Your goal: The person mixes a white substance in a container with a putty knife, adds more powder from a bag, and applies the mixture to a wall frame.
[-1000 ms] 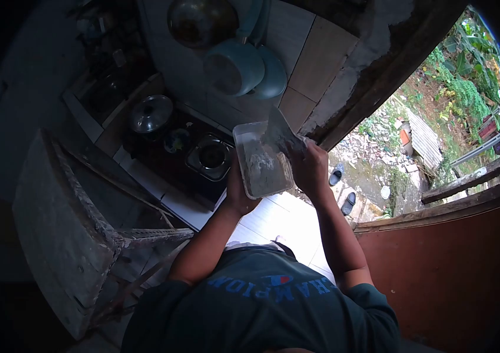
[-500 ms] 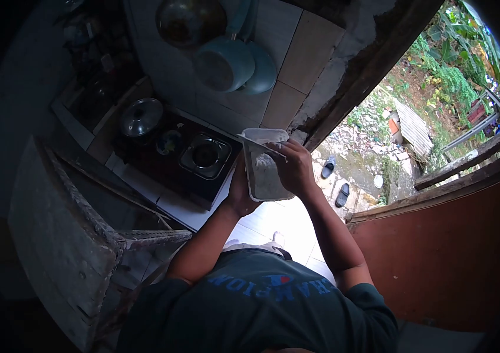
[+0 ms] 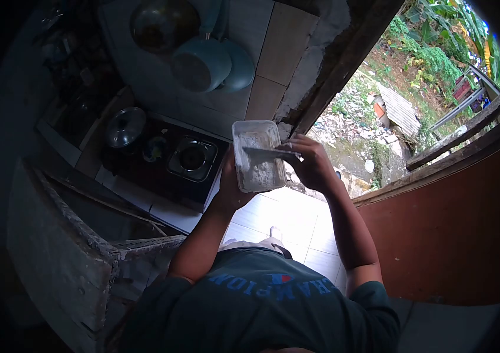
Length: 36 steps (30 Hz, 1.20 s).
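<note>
My left hand (image 3: pixel 230 187) is wrapped round the left side and underside of a clear rectangular plastic container (image 3: pixel 284 180). Whitish, lumpy paste or powder (image 3: pixel 261 175) covers its bottom and clings to its walls. My right hand (image 3: pixel 313 162) is closed on a flat grey scraper (image 3: pixel 266 153), whose grip is mostly hidden by the fingers. The blade lies across the container's opening, its tip over the contents near the left wall. White residue shows on my right fingers.
To the left stands a gas stove (image 3: pixel 193 157) with a lidded pot (image 3: pixel 125 127). Pans (image 3: pixel 203 65) hang on the tiled wall above. An open doorway on the right leads to rubble ground (image 3: pixel 350 132), with a reddish-brown panel (image 3: pixel 438 241) below it.
The scraper has swung from steep along the container to nearly level across its opening. My right hand has shifted slightly right and the container now faces me more. The view has turned slightly.
</note>
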Available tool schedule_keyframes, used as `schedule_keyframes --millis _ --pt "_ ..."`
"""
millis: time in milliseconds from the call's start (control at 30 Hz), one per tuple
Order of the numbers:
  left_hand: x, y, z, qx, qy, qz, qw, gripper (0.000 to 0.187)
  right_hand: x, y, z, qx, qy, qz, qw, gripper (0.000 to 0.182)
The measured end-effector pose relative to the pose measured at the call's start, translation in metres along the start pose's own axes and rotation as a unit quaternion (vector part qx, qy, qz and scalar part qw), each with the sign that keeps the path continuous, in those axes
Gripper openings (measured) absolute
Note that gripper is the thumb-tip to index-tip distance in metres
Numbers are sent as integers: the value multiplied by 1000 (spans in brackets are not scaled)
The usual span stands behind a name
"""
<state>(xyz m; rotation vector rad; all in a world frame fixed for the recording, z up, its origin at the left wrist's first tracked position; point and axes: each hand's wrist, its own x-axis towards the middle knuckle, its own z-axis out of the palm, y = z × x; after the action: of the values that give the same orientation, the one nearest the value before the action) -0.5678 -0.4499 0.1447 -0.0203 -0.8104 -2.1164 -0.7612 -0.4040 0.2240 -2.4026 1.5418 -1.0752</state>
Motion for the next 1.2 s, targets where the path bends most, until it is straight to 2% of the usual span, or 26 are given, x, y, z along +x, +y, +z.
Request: schedule_keyframes --millis 33,100,167,233,267,333,367,467,500,533,567,633,700,767,800,900,967,1067,1100,1167,1200 --pt "1 -2 0 0 -1 -5 1000 57 3 1 -2 -17 21 29 999 15" --pt "2 -6 -4 -200 24 -88 975 63 4 12 3 -51 26 54 997 16" --pt "4 -8 -8 -205 26 -111 972 68 -3 6 3 -68 11 47 997 16" --pt "3 -9 -11 -125 85 -79 985 69 -9 -5 6 -84 -11 32 996 16" --pt "1 -8 -9 -127 87 -77 985 69 -14 -11 9 -62 -21 48 997 16" --pt "-4 -4 -4 39 17 25 999 70 -22 -16 17 -36 -29 60 997 16" --pt "-4 -4 -1 38 17 28 999 70 -19 -22 17 -43 -30 34 998 15" --pt "-4 -7 -4 52 55 5 997 72 -9 -34 20 -28 -18 40 999 15" --pt "-5 -13 -13 -58 20 -1 998 64 -4 -34 21 -51 -1 34 998 14" --pt "-6 -19 -22 -167 -14 -7 986 75 -2 -33 22 -75 17 30 997 14" --pt "-5 -21 -26 -166 -13 -12 986 75 -1 -28 23 -74 19 35 996 14" --pt "-2 -25 -35 -207 58 -75 974 73 -2 -15 28 -85 1 105 991 8" --pt "-2 -21 -30 -194 87 -85 973 72 -3 -17 26 -60 -2 104 993 8" --pt "-2 -20 -30 -183 120 -89 972 72 -2 -22 23 -80 -128 201 968 13" --pt "-1 -21 -34 -201 126 -91 967 73 -2 -21 24 -79 -130 200 968 13" --pt "2 -21 -41 -223 120 -95 963 75 0 -20 25 -46 -114 212 969 16" --pt "1 -23 -46 -228 111 -100 962 77 1 -22 26 34 -88 373 923 20" --pt "1 -30 -53 -263 63 -95 958 76 -11 -23 40 43 -34 429 902 27" --pt "0 -32 -53 -244 87 -90 962 76 -18 -19 51 43 -34 429 902 27" --pt "-1 -37 -53 -225 111 -86 964 77 -39 1 85 71 47 449 890 39" --pt "-1 -39 -53 -212 145 -81 963 76 -42 2 96 130 76 472 869 31"
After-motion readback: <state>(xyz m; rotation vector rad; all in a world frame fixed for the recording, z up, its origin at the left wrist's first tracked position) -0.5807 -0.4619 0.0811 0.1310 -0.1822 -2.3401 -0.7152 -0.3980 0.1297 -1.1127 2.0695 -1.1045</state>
